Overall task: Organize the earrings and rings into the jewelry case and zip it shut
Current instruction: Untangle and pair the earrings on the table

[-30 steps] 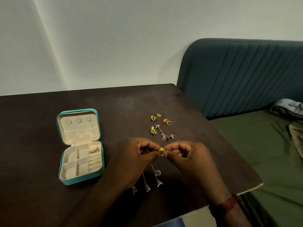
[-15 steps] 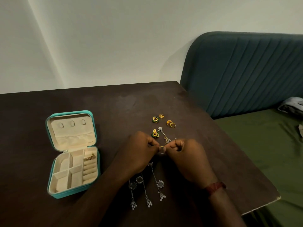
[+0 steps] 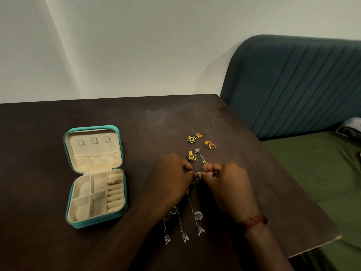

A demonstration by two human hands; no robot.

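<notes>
Pale wall (image 3: 136, 45) — teal ribbed headboard (image 3: 293, 85)

Dark brown wooden table (image 3: 48, 149): on the left half stands a teal zip jewelry case with cream lining (image 3: 93, 222), its lid open toward the far edge. Right of centre, far group: two green-and-gold stud earrings (image 3: 191, 139), a single gold ring (image 3: 198, 135) just beside the farther stud, a pair of gold rings (image 3: 210, 144) touching each other, and a slender silver drop earring (image 3: 200, 155). Toward the near edge lie three long silver chain earrings with bell ends (image 3: 198, 216), roughly parallel, upper ends partly covered.
</notes>
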